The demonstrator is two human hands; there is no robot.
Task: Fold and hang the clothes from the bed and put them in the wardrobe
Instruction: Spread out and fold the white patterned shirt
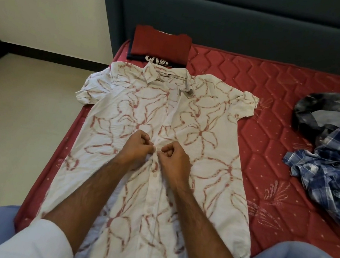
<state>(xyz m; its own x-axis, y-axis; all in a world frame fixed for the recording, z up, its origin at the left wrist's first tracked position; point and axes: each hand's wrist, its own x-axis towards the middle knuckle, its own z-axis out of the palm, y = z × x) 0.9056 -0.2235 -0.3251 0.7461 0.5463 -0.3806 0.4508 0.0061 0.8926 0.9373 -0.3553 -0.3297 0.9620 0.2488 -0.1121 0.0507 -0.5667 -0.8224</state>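
Observation:
A white short-sleeved shirt with a red flower print (pixel 206 121) lies flat, front up, collar away from me, on the red mattress (pixel 281 97). My left hand (pixel 137 148) and my right hand (pixel 173 158) are both at the shirt's button strip near mid-chest, fingers curled, each pinching an edge of the placket. The buttons below my hands look fastened; above them the front lies slightly apart. A folded red garment (pixel 161 44) sits on a folded dark one (pixel 153 60) beyond the collar.
An unfolded blue checked shirt (pixel 335 164) and a grey-black garment (pixel 323 108) lie crumpled at the right of the mattress. A dark padded headboard (pixel 248 18) stands behind. Pale floor (pixel 17 115) lies to the left. My knees in blue jeans rest at both lower corners.

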